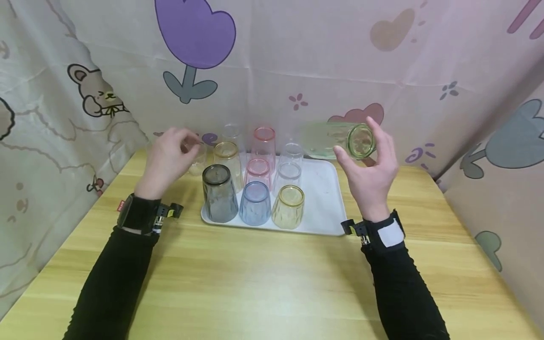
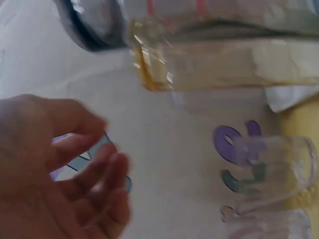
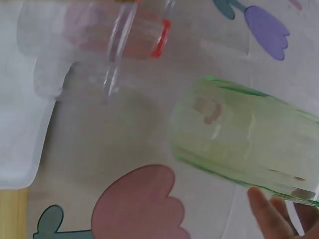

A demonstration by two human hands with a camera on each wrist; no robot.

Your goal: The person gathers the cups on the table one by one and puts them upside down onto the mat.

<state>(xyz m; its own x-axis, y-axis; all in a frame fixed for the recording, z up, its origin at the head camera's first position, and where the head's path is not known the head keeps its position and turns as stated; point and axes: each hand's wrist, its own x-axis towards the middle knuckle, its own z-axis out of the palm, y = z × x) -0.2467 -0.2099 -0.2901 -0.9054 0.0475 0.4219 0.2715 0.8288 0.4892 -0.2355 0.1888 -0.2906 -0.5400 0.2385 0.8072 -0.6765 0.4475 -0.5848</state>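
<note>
My right hand (image 1: 374,177) grips a green clear-walled glass (image 1: 325,140) near its thick base end, holding it on its side above the tray's back right. In the right wrist view the green glass (image 3: 244,139) lies sideways in the air, fingertips (image 3: 269,214) against its lower edge. My left hand (image 1: 167,160) hovers left of the tray, close to a clear glass (image 1: 198,163) on the table. Its fingers are loosely curled, and the left wrist view shows nothing in the left hand (image 2: 65,169).
A white tray (image 1: 325,203) bears several upside-down glasses: a grey one (image 1: 219,196), a blue one (image 1: 255,205), yellow ones (image 1: 288,208), pink ones (image 1: 264,146) and clear ones (image 1: 289,177). Patterned cloth (image 1: 272,61) hangs behind the wooden table (image 1: 263,283).
</note>
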